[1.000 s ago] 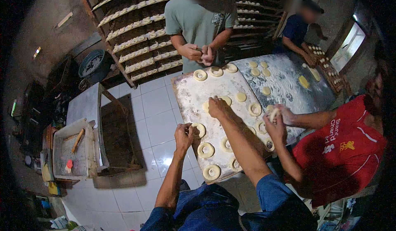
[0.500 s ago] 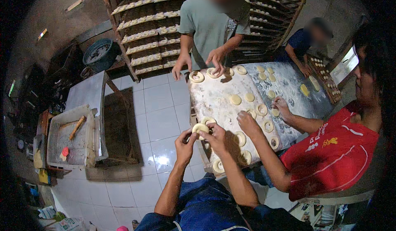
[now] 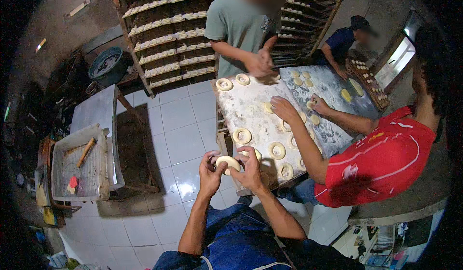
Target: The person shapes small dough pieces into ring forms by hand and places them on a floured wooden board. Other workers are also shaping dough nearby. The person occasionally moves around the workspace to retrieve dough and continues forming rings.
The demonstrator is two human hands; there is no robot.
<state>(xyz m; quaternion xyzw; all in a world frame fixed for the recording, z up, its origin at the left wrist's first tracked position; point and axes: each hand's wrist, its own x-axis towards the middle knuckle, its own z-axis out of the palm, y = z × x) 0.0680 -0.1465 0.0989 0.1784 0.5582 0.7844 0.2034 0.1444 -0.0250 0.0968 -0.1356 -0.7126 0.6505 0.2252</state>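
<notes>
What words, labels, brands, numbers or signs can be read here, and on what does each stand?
None can be read out clearly.
Red shirt: white and yellow marks, creased and too blurred.
Grey-green T-shirt: small chest print, too blurred.
Dough ring, held between left hand and right hand: no lettering seen.

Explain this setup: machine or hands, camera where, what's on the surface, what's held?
No machine: these are a person's bare hands. A wide fisheye camera worn on that person's head looks down, so straight edges bend toward the rim. The left hand and right hand together hold a piece of dough near the pale board. On the board lie dough rings; the dark surface beside it carries flour and flat discs. The person in red, at right, is a co-worker, so those hands are separate.
</notes>
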